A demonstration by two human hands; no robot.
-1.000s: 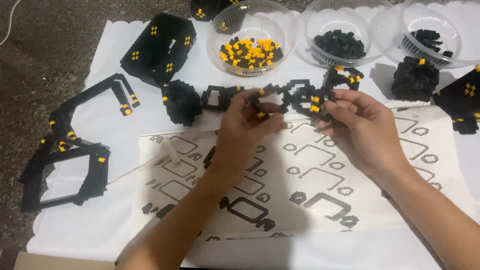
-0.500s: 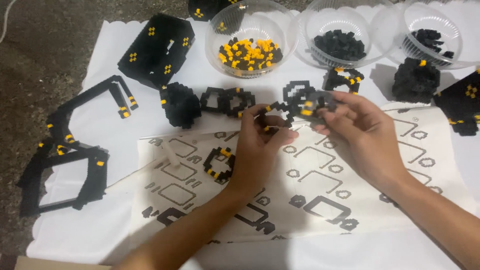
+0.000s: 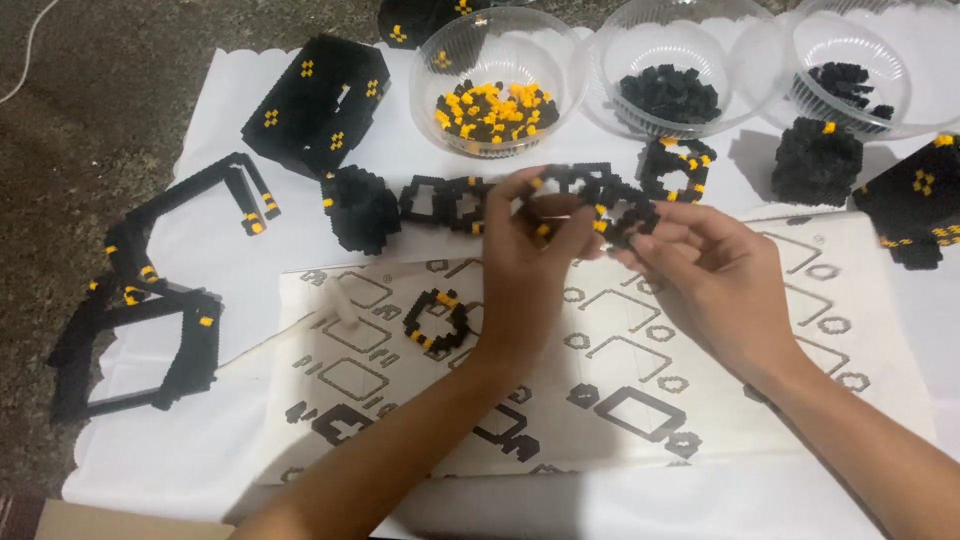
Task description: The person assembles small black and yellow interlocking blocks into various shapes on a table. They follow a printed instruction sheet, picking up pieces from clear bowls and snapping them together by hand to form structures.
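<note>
Hobby table, white cloth [image 3: 230, 250], brick bowls [image 3: 497, 80]

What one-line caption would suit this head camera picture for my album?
Both hands, left hand and right hand, hold a black-and-yellow brick piece above an instruction sheet.

Dark speckled floor [image 3: 110, 90], white scallop-edged cloth [image 3: 215, 110] spread over it, dim indoor light

White instr. sheet [image 3: 640, 400] w/ black outline shapes, flat under hands
</note>
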